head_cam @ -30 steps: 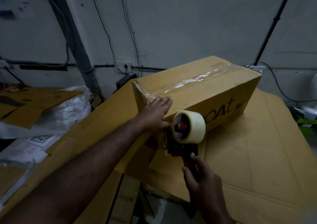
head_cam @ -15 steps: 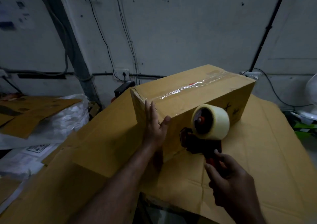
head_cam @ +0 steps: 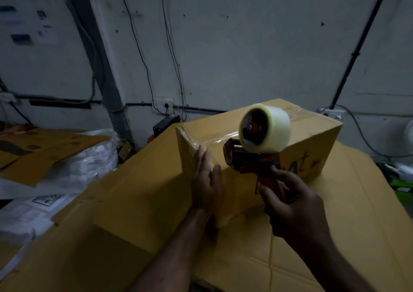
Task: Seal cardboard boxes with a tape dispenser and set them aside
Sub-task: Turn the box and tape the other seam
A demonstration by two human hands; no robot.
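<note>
Cardboard box (head_cam: 312,144) lies on flattened cardboard sheets (head_cam: 134,206), with clear tape along its top seam. Left hand (head_cam: 206,184) presses flat, fingers straight, against the box's near end. Right hand (head_cam: 292,204) grips the red handle of the tape dispenser (head_cam: 250,159) just before the box's near top edge, its tape roll (head_cam: 274,130) higher than the box top. White plastic bags (head_cam: 89,157) lie well left of the box.
</note>
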